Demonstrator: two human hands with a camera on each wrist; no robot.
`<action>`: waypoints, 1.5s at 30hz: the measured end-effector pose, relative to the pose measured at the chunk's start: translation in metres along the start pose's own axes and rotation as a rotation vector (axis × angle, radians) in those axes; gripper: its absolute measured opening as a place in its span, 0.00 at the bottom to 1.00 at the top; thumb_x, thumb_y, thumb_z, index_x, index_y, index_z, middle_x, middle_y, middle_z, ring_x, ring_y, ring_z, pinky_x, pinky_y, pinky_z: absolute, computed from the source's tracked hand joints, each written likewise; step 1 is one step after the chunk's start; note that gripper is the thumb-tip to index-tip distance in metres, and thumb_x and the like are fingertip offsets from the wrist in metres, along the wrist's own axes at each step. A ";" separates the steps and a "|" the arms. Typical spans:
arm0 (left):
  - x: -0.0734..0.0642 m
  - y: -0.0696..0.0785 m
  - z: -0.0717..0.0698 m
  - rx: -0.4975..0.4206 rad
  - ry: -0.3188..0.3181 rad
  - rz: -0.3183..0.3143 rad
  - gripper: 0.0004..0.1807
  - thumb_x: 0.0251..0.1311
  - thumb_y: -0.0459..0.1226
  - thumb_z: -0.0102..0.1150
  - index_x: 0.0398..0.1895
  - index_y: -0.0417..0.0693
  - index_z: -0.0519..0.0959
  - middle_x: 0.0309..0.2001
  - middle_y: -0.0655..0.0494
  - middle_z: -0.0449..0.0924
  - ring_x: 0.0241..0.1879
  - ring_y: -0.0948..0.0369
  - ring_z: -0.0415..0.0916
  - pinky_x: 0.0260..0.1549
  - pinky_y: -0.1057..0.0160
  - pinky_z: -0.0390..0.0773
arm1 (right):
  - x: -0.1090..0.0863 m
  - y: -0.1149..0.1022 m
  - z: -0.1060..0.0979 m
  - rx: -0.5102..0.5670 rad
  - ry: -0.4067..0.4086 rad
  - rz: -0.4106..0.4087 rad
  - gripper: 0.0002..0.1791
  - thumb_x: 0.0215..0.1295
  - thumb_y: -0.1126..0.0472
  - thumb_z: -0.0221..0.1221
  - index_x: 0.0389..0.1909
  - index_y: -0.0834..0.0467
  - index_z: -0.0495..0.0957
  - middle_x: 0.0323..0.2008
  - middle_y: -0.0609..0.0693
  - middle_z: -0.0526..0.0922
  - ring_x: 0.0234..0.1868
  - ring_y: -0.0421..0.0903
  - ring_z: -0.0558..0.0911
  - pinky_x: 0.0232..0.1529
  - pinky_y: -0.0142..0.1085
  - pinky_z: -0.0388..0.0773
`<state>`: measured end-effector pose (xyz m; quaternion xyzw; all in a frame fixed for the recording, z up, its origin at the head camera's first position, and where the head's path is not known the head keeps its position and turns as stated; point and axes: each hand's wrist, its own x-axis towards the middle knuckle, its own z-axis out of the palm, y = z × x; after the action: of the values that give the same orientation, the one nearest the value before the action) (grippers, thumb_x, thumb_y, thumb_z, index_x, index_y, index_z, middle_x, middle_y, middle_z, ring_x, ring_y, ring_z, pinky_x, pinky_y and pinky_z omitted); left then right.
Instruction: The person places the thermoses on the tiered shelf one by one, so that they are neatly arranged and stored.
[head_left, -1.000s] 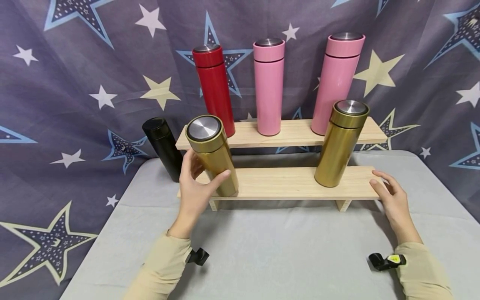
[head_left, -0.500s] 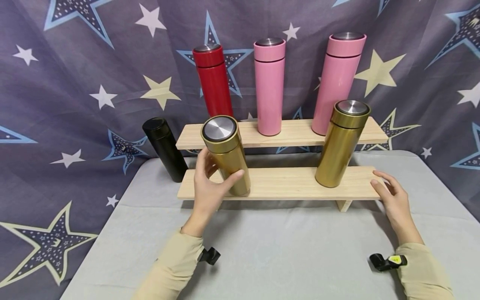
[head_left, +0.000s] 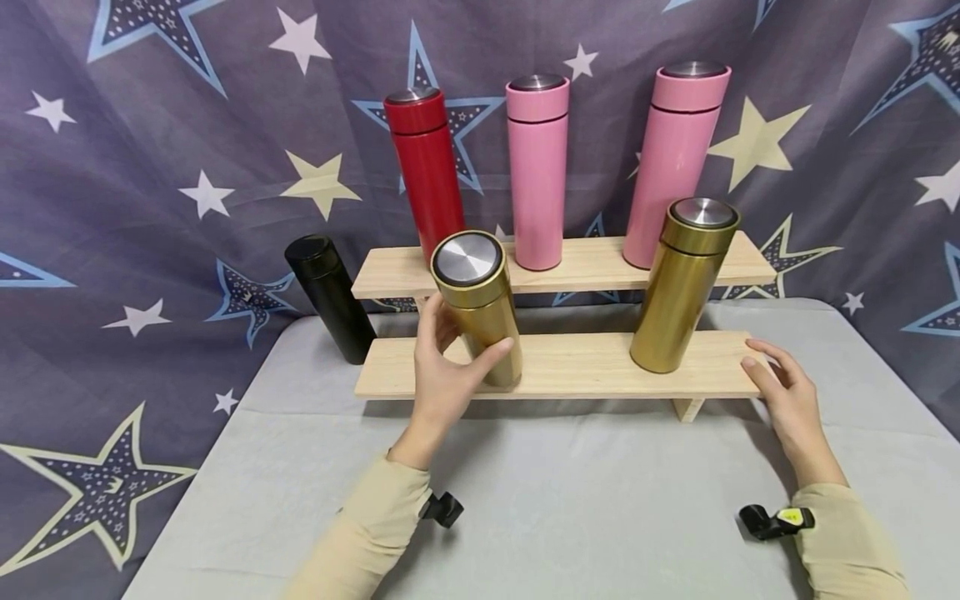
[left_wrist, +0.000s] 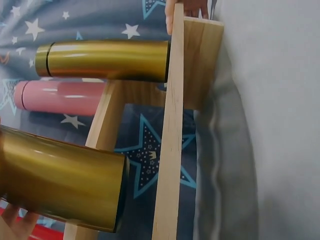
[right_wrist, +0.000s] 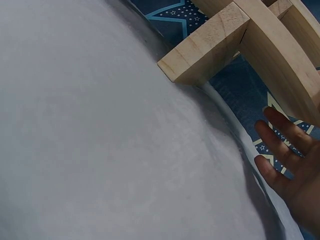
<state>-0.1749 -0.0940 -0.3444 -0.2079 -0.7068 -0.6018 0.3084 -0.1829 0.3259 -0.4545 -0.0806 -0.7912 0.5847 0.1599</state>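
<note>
My left hand grips a gold thermos flask with a steel-topped lid, thumb in front and fingers behind. In the left wrist view, space shows between the base of that gold flask and the lower board of the two-tier wooden shelf. My right hand holds the right end of the lower board, thumb and index finger on top. The right wrist view shows its other fingers spread below the wood. A second gold flask stands upright toward the lower board's right.
Along the upper board stand a red flask and two pink flasks, one central and one at right. A black flask stands left of the shelf on the grey cloth-covered table. Behind hangs a star-patterned curtain.
My left hand has moved steadily right along the lower board with the gold flask, which now overlaps the red flask's base less. My right hand has stayed at the shelf's end.
</note>
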 end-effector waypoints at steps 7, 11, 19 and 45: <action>0.003 0.002 0.012 -0.028 0.001 0.014 0.45 0.45 0.27 0.77 0.68 0.43 0.65 0.53 0.48 0.76 0.52 0.56 0.76 0.51 0.56 0.77 | 0.002 0.000 -0.001 0.006 -0.001 -0.011 0.24 0.72 0.49 0.57 0.67 0.43 0.73 0.50 0.32 0.75 0.44 0.27 0.75 0.40 0.16 0.70; 0.002 0.003 0.018 -0.032 -0.003 0.012 0.45 0.45 0.27 0.77 0.68 0.43 0.64 0.52 0.47 0.76 0.51 0.56 0.76 0.51 0.55 0.77 | 0.002 0.001 -0.001 0.015 0.003 -0.009 0.23 0.72 0.50 0.57 0.67 0.43 0.73 0.48 0.30 0.74 0.44 0.27 0.75 0.40 0.17 0.70; 0.000 -0.003 0.026 -0.048 0.002 -0.022 0.46 0.45 0.28 0.77 0.69 0.44 0.64 0.54 0.49 0.76 0.53 0.56 0.76 0.54 0.54 0.77 | 0.003 0.002 -0.001 0.027 0.004 0.004 0.23 0.72 0.51 0.57 0.67 0.43 0.73 0.47 0.29 0.74 0.43 0.26 0.75 0.40 0.17 0.70; 0.008 -0.012 0.063 -0.043 -0.081 -0.066 0.46 0.47 0.33 0.78 0.70 0.47 0.65 0.55 0.47 0.76 0.51 0.54 0.75 0.51 0.56 0.78 | 0.000 0.000 0.000 0.003 0.005 0.001 0.24 0.72 0.49 0.57 0.67 0.43 0.73 0.50 0.31 0.75 0.44 0.27 0.75 0.41 0.17 0.70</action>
<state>-0.2005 -0.0350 -0.3525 -0.2154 -0.7122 -0.6176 0.2551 -0.1833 0.3262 -0.4546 -0.0823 -0.7898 0.5859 0.1619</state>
